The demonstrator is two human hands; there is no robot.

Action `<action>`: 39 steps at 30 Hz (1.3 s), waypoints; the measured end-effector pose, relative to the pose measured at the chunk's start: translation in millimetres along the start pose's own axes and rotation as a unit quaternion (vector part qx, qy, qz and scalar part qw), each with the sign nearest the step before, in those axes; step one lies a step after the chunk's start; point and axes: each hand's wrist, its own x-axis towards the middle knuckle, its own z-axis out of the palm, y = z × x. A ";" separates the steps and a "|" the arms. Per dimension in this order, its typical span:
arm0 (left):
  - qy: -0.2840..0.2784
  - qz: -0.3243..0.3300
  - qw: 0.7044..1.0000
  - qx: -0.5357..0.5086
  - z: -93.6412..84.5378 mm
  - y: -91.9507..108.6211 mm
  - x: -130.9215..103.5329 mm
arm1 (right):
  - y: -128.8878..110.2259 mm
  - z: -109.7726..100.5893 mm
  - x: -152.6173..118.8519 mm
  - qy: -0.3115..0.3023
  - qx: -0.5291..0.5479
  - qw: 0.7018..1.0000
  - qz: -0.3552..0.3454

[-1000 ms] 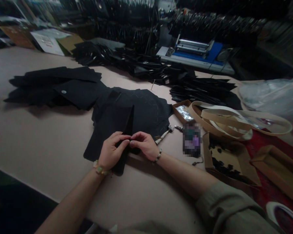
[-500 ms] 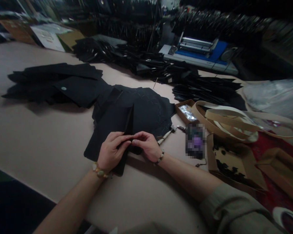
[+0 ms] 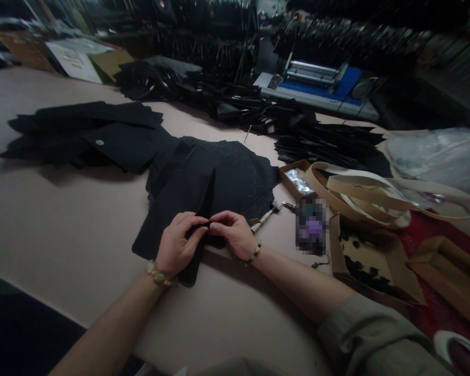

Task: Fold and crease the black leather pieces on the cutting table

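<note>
One black cloth piece (image 3: 176, 193), on the worktop (image 3: 82, 230) in front of us, one edge folded up; our left hand (image 3: 180, 243), fingers pinching that edge; our right hand (image 3: 235, 235), fingers closed on it alongside, any small part between them hidden. Handling of this piece: under way, by our judgement. One cloth stack (image 3: 86, 130) to the left and one long row of black pieces (image 3: 227, 99) behind: finished or waiting, we cannot tell. Against the earlier frame: our grip and the fold unchanged, view slightly shifted.
</note>
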 end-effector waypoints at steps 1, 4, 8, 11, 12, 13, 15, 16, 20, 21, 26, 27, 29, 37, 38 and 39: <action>0.002 -0.001 1.000 0.002 0.1 0.5 0.1 | -0.2 0.4 -0.1 -0.002 -0.004 1.000 0.001; 0.009 -0.003 1.000 0.015 0.1 2.1 -0.1 | -0.8 1.4 0.1 -0.005 -0.016 1.000 0.005; 0.022 0.003 0.999 0.023 0.4 3.4 -1.0 | -0.8 1.5 1.1 -0.006 -0.026 0.999 0.018; 0.034 0.003 0.999 0.016 1.4 3.9 -1.7 | -0.7 1.9 1.4 -0.005 -0.028 0.999 0.019; 0.037 0.003 0.999 0.013 1.7 3.9 -1.9 | -0.9 2.1 1.3 -0.005 -0.028 0.999 0.019; 0.040 0.003 0.999 0.011 1.9 4.0 -2.0 | -1.1 2.5 1.0 -0.005 -0.029 0.999 0.019; 0.041 0.003 0.999 0.006 1.8 3.9 -2.1 | -1.8 3.3 0.3 -0.006 -0.029 0.999 0.017; 0.041 0.003 0.999 0.003 1.6 3.9 -2.1 | -2.2 3.6 -0.1 -0.007 -0.029 0.999 0.016; 0.037 0.003 0.999 -0.005 0.1 4.5 -2.2 | -3.9 4.3 -1.3 -0.014 -0.033 0.999 0.013; 0.036 0.002 0.999 -0.006 -0.2 4.6 -2.3 | -4.3 4.4 -1.3 -0.015 -0.034 0.999 0.013; 0.019 -0.017 0.999 -0.032 -0.6 2.7 -2.0 | -5.8 5.5 -2.2 -0.022 -0.037 0.999 0.000; 0.008 -0.023 0.999 -0.045 -0.5 2.2 -1.8 | -6.3 5.9 -3.0 -0.021 -0.039 0.999 -0.009; -0.014 -0.049 0.996 -0.076 -0.3 1.9 -1.4 | -7.9 7.0 -5.6 -0.015 -0.051 0.998 -0.032; -0.066 -0.296 0.901 -0.311 3.1 1.7 4.8 | -19.1 1.9 -5.8 -0.046 -0.231 0.966 -0.103; -0.079 -0.326 0.878 -0.341 4.0 0.6 5.7 | -20.0 0.1 -3.9 -0.042 -0.250 0.961 -0.113; -0.089 -0.354 0.853 -0.372 4.8 -0.6 6.4 | -20.5 -1.6 -2.0 -0.037 -0.263 0.956 -0.120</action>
